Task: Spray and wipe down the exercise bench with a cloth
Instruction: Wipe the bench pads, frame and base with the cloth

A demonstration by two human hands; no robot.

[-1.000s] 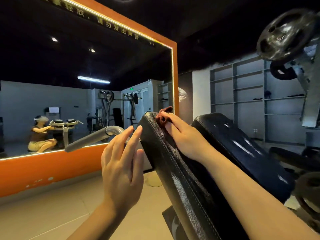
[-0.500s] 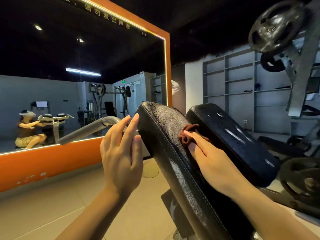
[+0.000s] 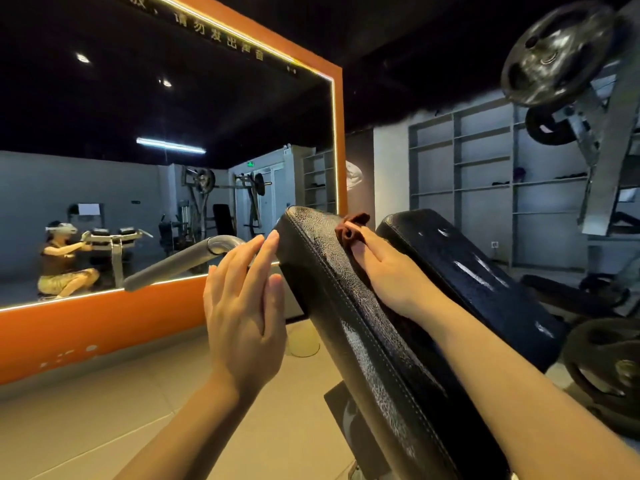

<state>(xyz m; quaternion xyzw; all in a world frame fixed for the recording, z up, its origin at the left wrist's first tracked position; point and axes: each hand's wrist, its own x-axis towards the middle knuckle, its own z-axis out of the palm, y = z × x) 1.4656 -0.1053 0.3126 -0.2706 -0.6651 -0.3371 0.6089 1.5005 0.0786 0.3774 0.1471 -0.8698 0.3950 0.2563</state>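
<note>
A black padded bench pad (image 3: pixel 367 334) slopes up from the bottom centre to its top edge near the mirror. A second black pad (image 3: pixel 474 278) lies beside it on the right. My right hand (image 3: pixel 391 271) presses a small reddish-brown cloth (image 3: pixel 351 228) flat against the near pad, close to its top edge, fingers stretched out over the cloth. My left hand (image 3: pixel 242 306) is flat with straight fingers, fingertips touching the left side edge of the near pad near the top. No spray bottle is in view.
A grey metal handle bar (image 3: pixel 180 261) juts out left of the bench. An orange-framed wall mirror (image 3: pixel 166 161) fills the left. Weight plates (image 3: pixel 557 53) hang on a rack at upper right, another plate (image 3: pixel 609 362) lies low right. Grey shelving (image 3: pixel 485 188) lines the back wall. Beige tiled floor (image 3: pixel 104 410) lies below.
My right hand slid the cloth down the pad and then back up to near the top edge. My left hand stayed against the pad's left side.
</note>
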